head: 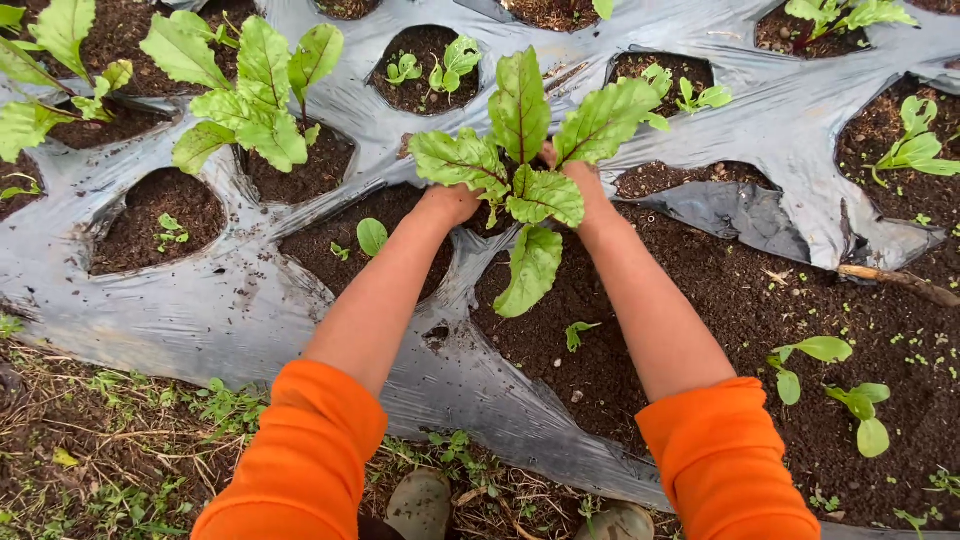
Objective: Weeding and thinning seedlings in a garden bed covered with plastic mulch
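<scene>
- Both arms reach forward in orange sleeves point(305, 460), and the left hand point(452, 203) and right hand point(580, 185) press in from either side at the base of a beet seedling point(525, 160), likely to keep it upright.
- The fingers are hidden under the leaves, so I cannot tell whether either hand is clenched round the stem or just resting on the soil point(700, 300).
- The seedling stands at the torn edge of the grey plastic mulch point(200, 300), between the two hands.
- Its leaves are broad, glossy green with red veins, fanning outward; one droops toward the person.
- A second leafy plant point(250, 95) grows from a hole nearby.
</scene>
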